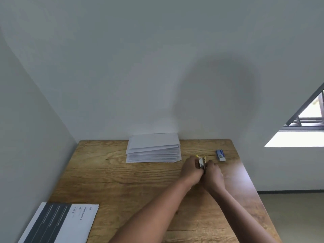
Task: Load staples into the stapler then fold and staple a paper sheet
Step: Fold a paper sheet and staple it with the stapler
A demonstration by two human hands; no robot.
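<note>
A small yellow and silver stapler (pixel 202 162) is held between both of my hands above the right part of the wooden table (pixel 140 181). My left hand (pixel 192 171) grips it from the left, and my right hand (pixel 213 175) grips it from the right. Most of the stapler is hidden by my fingers, so I cannot tell if it is open. A stack of white paper sheets (pixel 153 148) lies at the back of the table against the wall. A small blue and white staple box (pixel 220 155) lies to the right of my hands.
A printed sheet with a dark band (pixel 59 223) lies at the table's front left corner. Walls close the table at the back and on the left. The table's right edge drops to the floor, with a window (pixel 306 120) beyond.
</note>
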